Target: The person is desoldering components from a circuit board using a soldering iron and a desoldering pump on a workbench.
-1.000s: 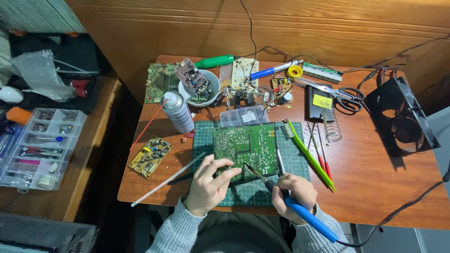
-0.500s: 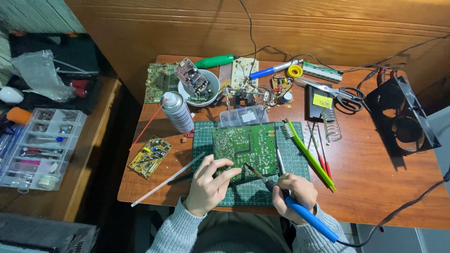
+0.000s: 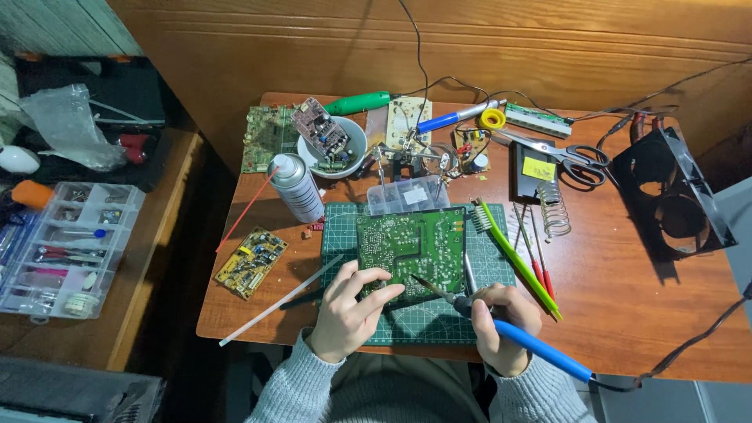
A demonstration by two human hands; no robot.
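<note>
Nothing has shifted since earlier: left hand (image 3: 348,309) fingers pinch the green circuit board's (image 3: 411,244) near edge on the bench; right hand (image 3: 501,325) grips the blue soldering iron (image 3: 501,329), tip aimed toward ten o'clock, nearer the board.

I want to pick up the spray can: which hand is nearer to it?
Left. The left hand rests on the green circuit board, below the spray can; the right hand is farther right.
</note>
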